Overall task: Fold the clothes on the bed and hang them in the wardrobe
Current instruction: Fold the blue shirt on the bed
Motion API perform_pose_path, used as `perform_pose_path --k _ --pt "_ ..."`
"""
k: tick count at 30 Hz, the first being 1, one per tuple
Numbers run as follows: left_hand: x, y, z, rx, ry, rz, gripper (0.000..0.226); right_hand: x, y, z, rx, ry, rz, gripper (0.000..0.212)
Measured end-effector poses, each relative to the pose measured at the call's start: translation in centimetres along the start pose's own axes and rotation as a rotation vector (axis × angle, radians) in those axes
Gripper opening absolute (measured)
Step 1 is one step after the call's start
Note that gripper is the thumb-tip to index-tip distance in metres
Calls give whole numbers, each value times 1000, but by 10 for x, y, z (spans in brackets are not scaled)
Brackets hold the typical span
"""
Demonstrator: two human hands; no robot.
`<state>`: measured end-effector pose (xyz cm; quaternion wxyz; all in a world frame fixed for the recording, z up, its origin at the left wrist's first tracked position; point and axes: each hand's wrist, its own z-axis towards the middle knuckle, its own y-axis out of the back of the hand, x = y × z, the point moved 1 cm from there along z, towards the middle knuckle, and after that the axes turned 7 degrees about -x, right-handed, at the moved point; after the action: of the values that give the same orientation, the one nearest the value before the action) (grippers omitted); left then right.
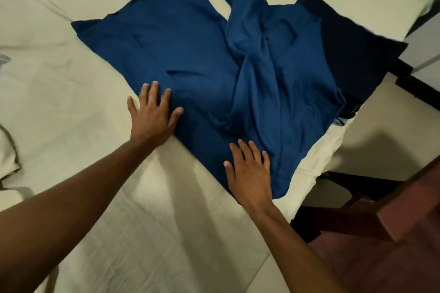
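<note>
I am resting my left hand flat on the near-left edge of the blue garment, fingers straight and spread, gripping nothing. Part of the palm and the little finger are lying on the bed sheet just beside the cloth. My right hand is lying flat in the same way on the garment's near corner, fingers straight, holding nothing, close to the edge of the mattress.

Beyond my left hand the garment is lying fairly flat, its far corner stretching away across the sheet. Beyond my right hand it is bunching into ridges and deep creases, with a rumpled lobe at the far end. I am judging this to be the spreading and smoothing step: no fold is showing yet.

Further out past the right hand, a darker navy garment is lying partly under the blue one and reaching the mattress edge; whether it is folded I cannot tell. A little pale blue fabric is showing at the bed edge below it. To the right of my right hand, off the bed, reddish-brown wooden furniture is standing.

The wardrobe is not in view and nothing is on a hanger. By my assessment the task is at an early stage: smoothing the creased half, folding, the other clothes and all hanging are outstanding.
</note>
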<state>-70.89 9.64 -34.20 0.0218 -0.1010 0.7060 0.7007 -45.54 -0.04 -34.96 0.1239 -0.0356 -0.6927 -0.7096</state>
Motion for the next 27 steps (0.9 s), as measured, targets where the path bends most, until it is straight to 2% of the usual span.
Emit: perform_pose_path --k 3,5,7,10,13,17,19,21,23,24,26,27 --pt "-29 14 2 -112 -124 -59 68 6 26 24 -113 -146 360 40" --pt "-50 23 16 -107 -181 -116 67 6 37 53 -127 -311 648 23" --pt "-70 31 42 -85 -210 -146 64 3 45 88 -40 -575 997 16" --pt "-97 35 95 -93 -218 -222 44 -10 44 129 214 -943 1431 20" --pt "-124 42 155 -100 -152 -316 35 -25 37 150 447 -1049 1550 33" --pt "-160 47 230 -118 -21 -360 31 -45 31 171 670 -1023 1645 43" --pt "-179 44 259 -125 37 -355 31 -52 28 180 718 -962 1656 45" --pt "-196 39 282 -100 96 -339 43 -57 22 187 734 -953 1673 49" --pt "-207 31 299 1 147 -297 59 -60 15 191 756 -982 1716 54" --pt "-210 24 307 52 166 -269 59 -64 11 193 774 -1003 1743 57" --pt "-213 17 319 86 186 -248 31 -70 4 194 811 -1034 1799 62" --pt "-213 16 324 47 207 -278 14 -73 2 195 828 -1040 1816 63"
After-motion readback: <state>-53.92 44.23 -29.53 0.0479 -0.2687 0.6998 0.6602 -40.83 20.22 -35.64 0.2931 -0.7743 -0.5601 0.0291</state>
